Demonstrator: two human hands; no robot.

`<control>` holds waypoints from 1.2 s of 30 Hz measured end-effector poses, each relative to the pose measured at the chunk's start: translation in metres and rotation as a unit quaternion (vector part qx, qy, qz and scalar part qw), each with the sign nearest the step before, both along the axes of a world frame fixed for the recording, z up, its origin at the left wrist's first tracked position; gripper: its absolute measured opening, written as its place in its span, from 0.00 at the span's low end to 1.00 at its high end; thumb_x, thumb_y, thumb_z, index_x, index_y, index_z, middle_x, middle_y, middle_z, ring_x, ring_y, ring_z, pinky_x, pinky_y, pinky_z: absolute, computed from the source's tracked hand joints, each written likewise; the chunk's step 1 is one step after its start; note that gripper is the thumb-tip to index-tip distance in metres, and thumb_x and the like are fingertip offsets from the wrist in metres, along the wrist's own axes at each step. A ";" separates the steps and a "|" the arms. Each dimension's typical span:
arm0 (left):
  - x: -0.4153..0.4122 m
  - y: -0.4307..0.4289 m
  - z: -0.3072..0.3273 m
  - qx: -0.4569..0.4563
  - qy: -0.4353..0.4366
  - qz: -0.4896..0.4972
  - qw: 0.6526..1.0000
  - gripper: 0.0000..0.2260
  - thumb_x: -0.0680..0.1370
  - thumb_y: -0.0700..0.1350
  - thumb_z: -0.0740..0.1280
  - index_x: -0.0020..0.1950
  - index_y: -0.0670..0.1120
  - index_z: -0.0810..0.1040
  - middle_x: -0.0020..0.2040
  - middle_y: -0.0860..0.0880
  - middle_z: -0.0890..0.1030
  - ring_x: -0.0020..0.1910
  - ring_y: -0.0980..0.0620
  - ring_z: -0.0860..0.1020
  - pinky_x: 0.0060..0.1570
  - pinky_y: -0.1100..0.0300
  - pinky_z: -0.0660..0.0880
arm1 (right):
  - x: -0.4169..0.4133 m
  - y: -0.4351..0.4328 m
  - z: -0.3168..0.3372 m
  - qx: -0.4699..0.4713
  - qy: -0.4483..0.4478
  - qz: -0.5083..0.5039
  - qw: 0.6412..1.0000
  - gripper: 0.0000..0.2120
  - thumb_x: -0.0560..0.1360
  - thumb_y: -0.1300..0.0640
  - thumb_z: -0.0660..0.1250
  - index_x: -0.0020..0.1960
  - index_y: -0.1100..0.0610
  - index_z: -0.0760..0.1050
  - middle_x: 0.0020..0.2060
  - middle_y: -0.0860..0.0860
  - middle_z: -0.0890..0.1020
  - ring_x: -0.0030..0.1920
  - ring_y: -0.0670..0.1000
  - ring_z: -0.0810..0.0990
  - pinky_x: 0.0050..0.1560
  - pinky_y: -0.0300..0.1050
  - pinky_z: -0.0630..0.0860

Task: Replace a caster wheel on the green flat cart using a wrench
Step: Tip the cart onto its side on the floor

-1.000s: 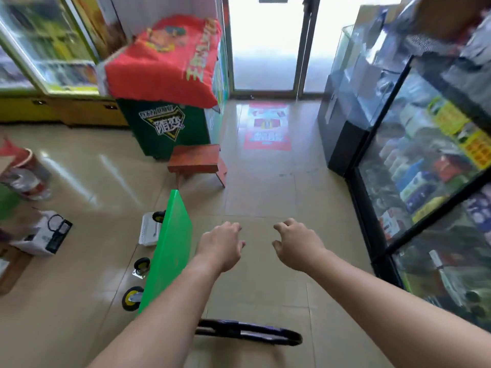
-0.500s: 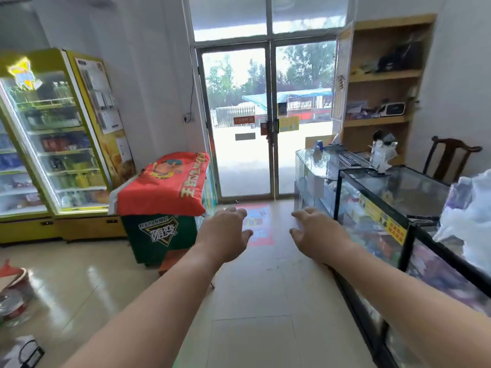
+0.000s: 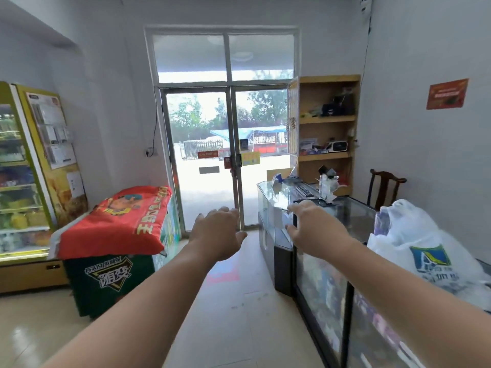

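Observation:
My left hand (image 3: 216, 235) and my right hand (image 3: 316, 229) are stretched out in front of me at chest height, backs up. Both hold nothing; their fingers are relaxed and slightly spread. The head camera faces the shop's glass door. The green flat cart, its caster wheels and any wrench are out of view.
A glass display counter (image 3: 318, 274) runs along the right, with a white plastic bag (image 3: 425, 248) on top. A green freezer under a red cloth (image 3: 119, 224) stands on the left beside a lit drinks fridge (image 3: 24, 181). Tiled floor (image 3: 239, 314) leads to the double door (image 3: 228, 155).
The view has swung up from the floor to the door, so the green cart on its side has dropped out of view. Both hands stay out in front and hold nothing.

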State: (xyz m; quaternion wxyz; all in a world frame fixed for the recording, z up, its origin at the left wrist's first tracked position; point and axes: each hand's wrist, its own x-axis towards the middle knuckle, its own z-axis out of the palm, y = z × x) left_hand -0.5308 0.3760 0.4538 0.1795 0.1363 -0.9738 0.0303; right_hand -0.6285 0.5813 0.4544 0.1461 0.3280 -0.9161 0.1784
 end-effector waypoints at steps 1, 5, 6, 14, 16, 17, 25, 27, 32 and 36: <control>-0.014 0.005 0.002 0.001 0.003 0.000 1.000 0.23 0.83 0.58 0.64 0.75 0.49 0.70 0.69 0.48 0.76 0.69 0.45 0.75 0.69 0.45 0.70 | -0.012 0.005 0.001 0.004 0.003 -0.002 1.000 0.25 0.80 0.49 0.61 0.76 0.53 0.65 0.72 0.54 0.70 0.69 0.56 0.73 0.66 0.53 0.74; -0.080 0.018 0.006 0.007 0.018 0.016 1.000 0.24 0.83 0.58 0.64 0.75 0.49 0.69 0.69 0.48 0.76 0.70 0.45 0.74 0.68 0.45 0.72 | -0.076 0.021 0.004 0.014 0.007 -0.007 1.000 0.24 0.80 0.49 0.60 0.74 0.53 0.65 0.71 0.54 0.71 0.67 0.56 0.74 0.65 0.55 0.75; -0.098 0.020 0.005 0.011 0.021 0.020 1.000 0.24 0.83 0.58 0.64 0.75 0.49 0.70 0.69 0.48 0.76 0.69 0.45 0.74 0.68 0.46 0.72 | -0.094 0.023 0.005 0.016 0.009 -0.007 1.000 0.23 0.80 0.49 0.60 0.74 0.53 0.66 0.71 0.54 0.71 0.66 0.56 0.75 0.64 0.54 0.76; -0.201 0.004 -0.018 0.061 0.012 0.070 0.996 0.24 0.82 0.59 0.64 0.75 0.50 0.70 0.68 0.50 0.76 0.68 0.47 0.75 0.70 0.47 0.70 | -0.223 -0.008 0.004 0.042 0.008 0.016 0.999 0.23 0.80 0.49 0.60 0.73 0.54 0.66 0.69 0.55 0.72 0.64 0.57 0.75 0.61 0.54 0.77; -0.220 -0.013 -0.019 0.067 0.008 0.087 0.994 0.24 0.82 0.59 0.65 0.74 0.50 0.71 0.68 0.50 0.76 0.68 0.47 0.75 0.68 0.46 0.71 | -0.248 -0.022 0.000 0.045 0.002 0.023 0.999 0.23 0.80 0.50 0.60 0.73 0.54 0.66 0.69 0.56 0.71 0.66 0.58 0.75 0.61 0.54 0.77; -0.230 -0.022 -0.020 0.068 0.007 0.094 0.993 0.24 0.82 0.58 0.65 0.74 0.49 0.71 0.68 0.50 0.76 0.68 0.47 0.75 0.68 0.46 0.71 | -0.261 -0.030 -0.003 0.047 0.001 0.024 0.999 0.23 0.80 0.49 0.60 0.73 0.54 0.67 0.69 0.56 0.71 0.66 0.58 0.74 0.61 0.54 0.76; -0.360 -0.108 -0.026 0.064 0.029 0.088 0.994 0.25 0.82 0.59 0.66 0.75 0.50 0.70 0.70 0.49 0.76 0.69 0.46 0.75 0.67 0.48 0.72 | -0.386 -0.111 -0.016 0.053 0.010 0.032 0.998 0.25 0.80 0.48 0.61 0.75 0.53 0.65 0.72 0.54 0.70 0.69 0.57 0.72 0.64 0.55 0.75; -0.400 -0.133 -0.028 0.072 0.039 0.073 0.994 0.25 0.82 0.58 0.66 0.76 0.49 0.70 0.70 0.49 0.75 0.69 0.46 0.74 0.66 0.49 0.72 | -0.423 -0.138 -0.011 0.041 0.019 0.031 0.998 0.25 0.80 0.47 0.61 0.75 0.53 0.65 0.72 0.54 0.70 0.69 0.56 0.72 0.65 0.55 0.75; -0.488 -0.208 -0.022 0.084 0.024 0.072 0.994 0.26 0.82 0.57 0.66 0.77 0.49 0.68 0.71 0.49 0.75 0.70 0.47 0.73 0.65 0.51 0.73 | -0.502 -0.215 -0.004 0.020 0.003 0.038 0.999 0.26 0.80 0.47 0.61 0.77 0.51 0.63 0.74 0.53 0.68 0.71 0.55 0.71 0.68 0.53 0.72; -0.535 -0.265 -0.025 0.081 0.013 0.095 0.992 0.25 0.82 0.57 0.66 0.75 0.48 0.70 0.69 0.48 0.75 0.69 0.46 0.74 0.63 0.49 0.74 | -0.550 -0.275 -0.021 0.022 -0.012 0.060 0.998 0.27 0.80 0.47 0.61 0.78 0.50 0.62 0.74 0.51 0.67 0.70 0.55 0.71 0.67 0.52 0.73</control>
